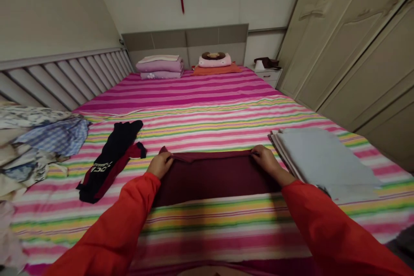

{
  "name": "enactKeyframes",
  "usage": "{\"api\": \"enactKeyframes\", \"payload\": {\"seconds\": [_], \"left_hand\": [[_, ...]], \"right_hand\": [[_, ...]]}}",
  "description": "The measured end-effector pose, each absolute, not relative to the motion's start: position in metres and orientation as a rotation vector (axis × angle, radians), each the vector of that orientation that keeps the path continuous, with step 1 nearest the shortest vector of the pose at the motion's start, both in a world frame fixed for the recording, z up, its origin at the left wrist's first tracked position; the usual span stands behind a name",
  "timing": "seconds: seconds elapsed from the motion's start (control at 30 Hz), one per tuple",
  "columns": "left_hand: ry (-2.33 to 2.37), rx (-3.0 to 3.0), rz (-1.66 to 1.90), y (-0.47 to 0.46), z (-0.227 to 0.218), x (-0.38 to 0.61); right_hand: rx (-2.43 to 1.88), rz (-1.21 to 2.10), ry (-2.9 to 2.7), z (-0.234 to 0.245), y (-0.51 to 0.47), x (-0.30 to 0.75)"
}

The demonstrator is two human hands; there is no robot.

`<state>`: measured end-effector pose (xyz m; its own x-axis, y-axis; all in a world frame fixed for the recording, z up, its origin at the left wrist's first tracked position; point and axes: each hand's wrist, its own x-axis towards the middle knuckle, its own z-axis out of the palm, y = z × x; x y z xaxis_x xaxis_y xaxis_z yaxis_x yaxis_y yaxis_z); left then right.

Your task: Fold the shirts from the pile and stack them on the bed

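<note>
A dark maroon piece of cloth (213, 178) lies spread in a wide rectangle on the striped bed cover (207, 127). My left hand (161, 164) pinches its far left corner, and a small flap of it sticks up past the fingers. At the far right corner, my right hand (267, 161) grips the cloth between thumb and fingers. The far edge between both hands is slightly raised and folded over. What kind of garment it is, I cannot tell.
Left of the cloth lies a black and red garment (108, 161), with a heap of mixed clothes (35, 146) beyond it. To the right sits a stack of folded grey cloth (323, 161). Folded bedding (161, 67) and a pillow stack (215, 64) rest by the headboard (187, 43).
</note>
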<state>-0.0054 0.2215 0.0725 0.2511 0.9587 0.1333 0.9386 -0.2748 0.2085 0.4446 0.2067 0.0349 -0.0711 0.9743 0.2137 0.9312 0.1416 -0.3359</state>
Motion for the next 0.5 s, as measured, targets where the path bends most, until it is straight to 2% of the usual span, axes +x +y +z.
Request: {"api": "enactKeyframes", "payload": {"seconds": [0.13, 0.2, 0.37, 0.5], "left_hand": [[1.953, 2.375, 0.389, 0.191, 0.071, 0.005], [2.001, 2.373, 0.28, 0.175, 0.065, 0.016], [2.197, 2.227, -0.094, 0.133, 0.046, 0.046], [2.185, 2.15, -0.053, 0.126, 0.058, 0.054]], "right_hand": [[-1.628, 0.14, -1.937, 0.027, 0.198, 0.45], [-1.607, 0.139, -1.936, 0.022, 0.193, 0.45], [-1.717, 0.076, -1.95, 0.008, 0.179, 0.445], [-1.844, -0.03, -1.944, 0.006, 0.166, 0.437]]}}
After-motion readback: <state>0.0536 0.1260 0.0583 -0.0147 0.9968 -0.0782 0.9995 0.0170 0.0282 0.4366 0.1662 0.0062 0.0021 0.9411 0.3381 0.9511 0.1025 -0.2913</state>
